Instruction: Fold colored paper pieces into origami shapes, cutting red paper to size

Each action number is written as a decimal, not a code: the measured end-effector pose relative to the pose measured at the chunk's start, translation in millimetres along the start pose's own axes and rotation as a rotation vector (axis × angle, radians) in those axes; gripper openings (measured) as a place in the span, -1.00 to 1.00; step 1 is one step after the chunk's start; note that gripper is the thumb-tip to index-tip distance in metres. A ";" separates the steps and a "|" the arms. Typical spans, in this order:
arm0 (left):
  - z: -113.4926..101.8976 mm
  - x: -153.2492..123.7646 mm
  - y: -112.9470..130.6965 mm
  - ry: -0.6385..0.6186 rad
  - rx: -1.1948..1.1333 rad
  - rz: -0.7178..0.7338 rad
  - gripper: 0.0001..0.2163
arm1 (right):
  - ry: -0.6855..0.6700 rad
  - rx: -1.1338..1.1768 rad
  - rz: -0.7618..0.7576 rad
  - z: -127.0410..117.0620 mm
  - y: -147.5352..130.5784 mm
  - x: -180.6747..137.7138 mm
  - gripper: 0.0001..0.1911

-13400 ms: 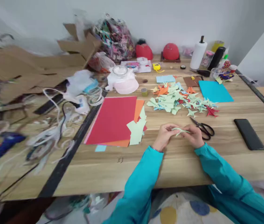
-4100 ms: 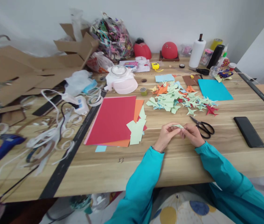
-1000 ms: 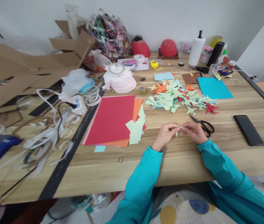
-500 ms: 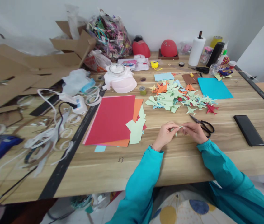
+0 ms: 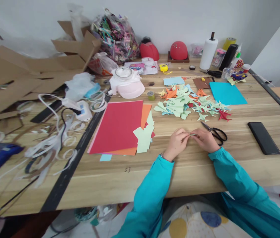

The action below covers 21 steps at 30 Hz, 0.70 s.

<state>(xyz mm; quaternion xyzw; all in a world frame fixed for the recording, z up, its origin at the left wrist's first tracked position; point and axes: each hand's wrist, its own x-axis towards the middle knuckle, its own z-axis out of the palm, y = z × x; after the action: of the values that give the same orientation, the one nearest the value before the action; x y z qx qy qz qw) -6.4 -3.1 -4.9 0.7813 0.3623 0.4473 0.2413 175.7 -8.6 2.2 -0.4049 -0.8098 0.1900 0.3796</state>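
Note:
Between my fingertips is a small piece of folded pale green paper [image 5: 192, 134], mostly covered by the fingers. My left hand [image 5: 178, 142] pinches it from the left, and my right hand [image 5: 205, 140] pinches it from the right. Just behind the right wrist lie black-handled scissors [image 5: 219, 135], blades pointing to the back left. Beyond my hands spreads a pile of folded paper shapes [image 5: 179, 102], mostly pale green with some orange, red and blue. Left of my hands, cut pale green paper pieces [image 5: 145, 138] overlap the edge of a red sheet stack [image 5: 120, 127].
A black phone [image 5: 263, 138] lies on the right, with a turquoise sheet [image 5: 227, 92] behind it. Tangled white cables and a power strip [image 5: 84, 111] cover the left side, near a blue glue gun [image 5: 2, 158]. Cardboard [image 5: 38, 67] and a stuffed plastic bag [image 5: 116, 39] stand at the back left.
My fingers have closed further around the pale green paper, so less of it shows; the tip that hung below the left fingers is now hidden. The things on the table have not moved.

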 end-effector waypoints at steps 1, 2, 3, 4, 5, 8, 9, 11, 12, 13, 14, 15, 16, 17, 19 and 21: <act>0.5 -0.1 -0.3 -0.001 0.010 0.012 -0.83 | -0.007 -0.023 -0.027 0.8 0.9 0.0 -0.82; 0.8 -0.1 -0.5 0.000 0.017 0.019 -0.83 | -0.006 -0.039 -0.046 1.4 1.7 -0.1 -0.81; 1.1 -0.1 -0.7 0.003 0.021 0.023 -0.82 | -0.005 -0.047 -0.058 1.8 2.2 -0.2 -0.81; 1.1 0.0 -0.8 0.005 0.024 0.025 -0.82 | -0.002 -0.050 -0.063 2.1 2.7 -0.3 -0.81; 1.0 0.0 -0.8 0.007 0.024 0.027 -0.81 | 0.002 -0.049 -0.063 2.3 3.0 -0.4 -0.81; 0.3 0.0 -0.5 0.001 0.027 0.038 -0.79 | 0.011 -0.031 -0.041 2.7 3.4 -0.5 -0.82; 0.0 0.0 -0.4 -0.003 0.031 0.042 -0.78 | 0.015 -0.023 -0.029 2.8 3.5 -0.4 -0.82; -0.5 0.1 0.0 -0.009 0.043 0.047 -0.77 | 0.022 -0.008 -0.001 3.1 3.4 -0.3 -0.82; -0.6 0.2 0.2 -0.012 0.047 0.048 -0.77 | 0.025 -0.002 0.014 3.1 3.3 -0.3 -0.82; -0.7 0.3 0.4 -0.014 0.048 0.049 -0.77 | 0.029 0.005 0.026 3.2 3.2 -0.4 -0.82; -0.7 0.4 0.7 -0.015 0.048 0.051 -0.77 | 0.032 0.010 0.038 3.3 3.0 -0.5 -0.82; -0.6 0.6 0.9 -0.015 0.047 0.055 -0.77 | 0.034 0.015 0.047 3.3 2.8 -0.7 -0.82; -0.6 0.7 1.1 -0.014 0.046 0.060 -0.77 | 0.035 0.020 0.056 3.4 2.7 -1.0 -0.82; -0.6 0.9 1.3 -0.012 0.046 0.067 -0.77 | 0.037 0.026 0.063 3.6 2.6 -1.3 -0.82; -0.5 1.1 1.6 -0.008 0.047 0.077 -0.78 | 0.037 0.039 0.070 4.0 2.8 -1.9 -0.82; -0.4 1.1 1.6 -0.007 0.043 0.079 -0.79 | 0.043 0.046 0.074 4.2 3.4 -2.1 -0.82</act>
<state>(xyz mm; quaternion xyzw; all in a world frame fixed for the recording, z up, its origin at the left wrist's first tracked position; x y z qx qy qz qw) -5.9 -3.2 -3.0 0.8015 0.3400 0.4458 0.2077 175.0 -8.2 -3.6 -0.4298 -0.7814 0.2134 0.3989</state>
